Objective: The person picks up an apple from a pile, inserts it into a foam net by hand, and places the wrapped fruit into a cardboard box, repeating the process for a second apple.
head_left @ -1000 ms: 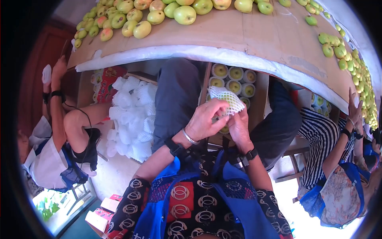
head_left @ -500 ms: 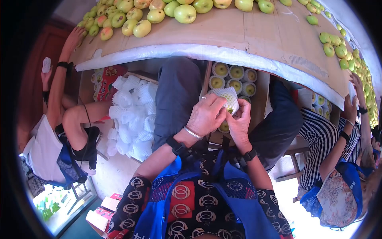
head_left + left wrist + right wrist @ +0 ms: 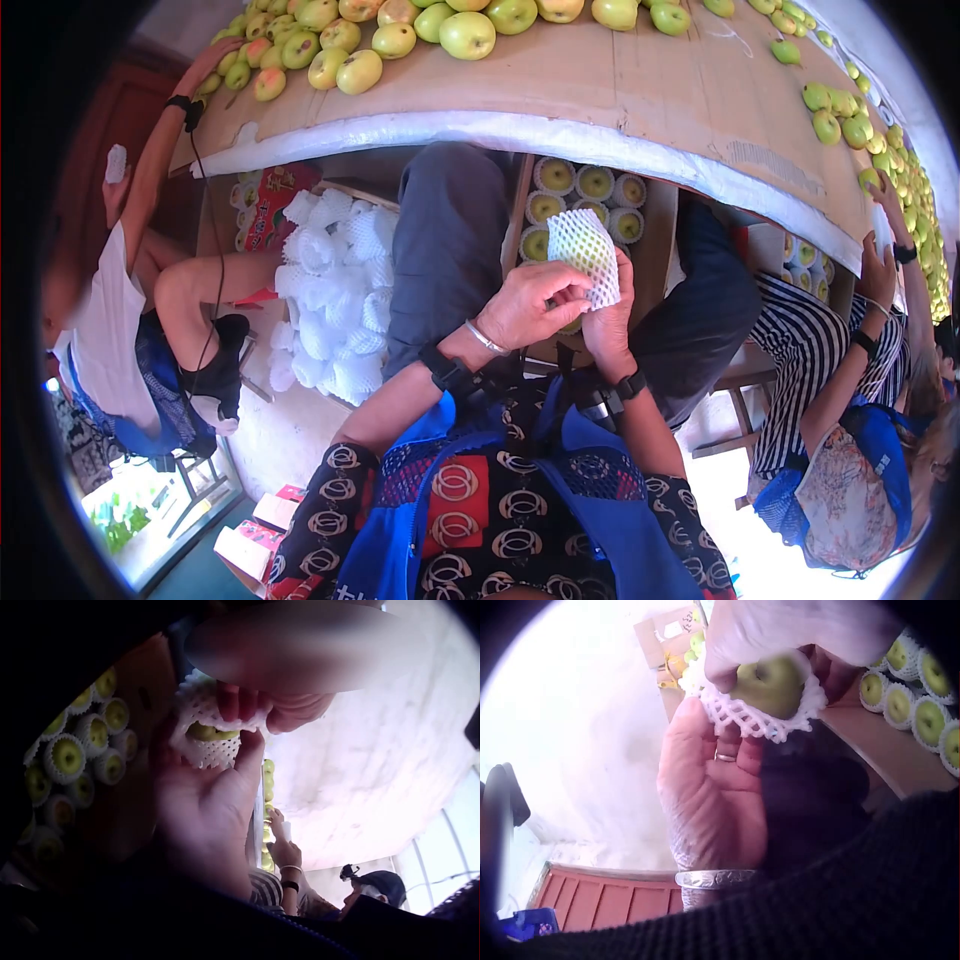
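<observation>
Cardboard-covered table (image 3: 640, 90) is stretching above the lap, where a green apple (image 3: 774, 682) is sitting half inside a white foam net sleeve (image 3: 583, 255). Both the left hand (image 3: 528, 305) and the right hand (image 3: 607, 325) are pinching the sleeve. Likely next: tugging it fully over. Fingers are hiding most of the fruit in the head view.

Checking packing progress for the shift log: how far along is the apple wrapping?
Done: several netted apples already sit in the box. In hand: both the left hand and right hand hold an apple, its foam net partly on. Left: many bare apples on the table.
</observation>
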The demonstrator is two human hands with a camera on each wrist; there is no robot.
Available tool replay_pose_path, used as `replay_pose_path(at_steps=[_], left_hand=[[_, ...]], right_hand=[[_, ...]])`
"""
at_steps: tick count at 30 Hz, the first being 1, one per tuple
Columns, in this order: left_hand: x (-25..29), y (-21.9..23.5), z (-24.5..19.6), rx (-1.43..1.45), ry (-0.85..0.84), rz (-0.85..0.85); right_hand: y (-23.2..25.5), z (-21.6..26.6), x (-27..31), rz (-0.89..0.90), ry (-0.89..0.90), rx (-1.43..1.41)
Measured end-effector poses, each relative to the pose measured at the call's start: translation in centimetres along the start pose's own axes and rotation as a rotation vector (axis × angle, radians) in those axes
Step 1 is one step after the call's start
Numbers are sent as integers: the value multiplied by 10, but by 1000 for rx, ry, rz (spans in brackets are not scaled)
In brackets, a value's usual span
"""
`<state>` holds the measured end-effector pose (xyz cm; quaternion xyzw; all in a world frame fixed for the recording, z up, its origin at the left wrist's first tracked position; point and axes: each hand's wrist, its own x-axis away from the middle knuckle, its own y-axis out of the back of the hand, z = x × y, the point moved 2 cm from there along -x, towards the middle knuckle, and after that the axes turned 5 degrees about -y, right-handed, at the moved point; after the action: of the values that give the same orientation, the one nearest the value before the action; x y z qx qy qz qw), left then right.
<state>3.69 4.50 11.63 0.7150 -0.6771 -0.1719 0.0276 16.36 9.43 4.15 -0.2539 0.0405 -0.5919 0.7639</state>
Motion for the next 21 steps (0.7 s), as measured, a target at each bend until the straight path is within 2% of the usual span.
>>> replay_pose_path(at_steps=[2, 3, 4, 5, 6, 9, 11, 14, 17, 19, 21], left_hand=[[3, 4, 0, -23, -15, 9], [4, 7, 7, 82, 30, -195], [4, 10, 13, 187, 76, -398], [0, 14, 18, 145, 18, -447], [-8, 20, 15, 104, -39, -497], [-9, 20, 20, -173, -54, -377], [-9, 9, 21, 784, 304, -113], [-7, 3, 33, 630, 262, -141], [-5, 0, 35, 710, 282, -227], [-5, -4, 34, 763, 327, -227], [-4, -7, 35, 817, 374, -228]], right_hand=[[0, 2, -1, 49, -63, -84], [0, 8, -1, 49, -63, -85], [-2, 14, 0, 104, -159, -151], [-3, 17, 1, 159, -257, -217], [1, 17, 1, 159, -259, -216], [2, 16, 7, 351, -358, -258], [2, 15, 10, 354, -407, -289], [-2, 15, 10, 368, -448, -300], [-7, 17, 10, 342, -440, -263], [-7, 20, 9, 307, -435, -245], [-3, 30, 3, 336, -210, 410]])
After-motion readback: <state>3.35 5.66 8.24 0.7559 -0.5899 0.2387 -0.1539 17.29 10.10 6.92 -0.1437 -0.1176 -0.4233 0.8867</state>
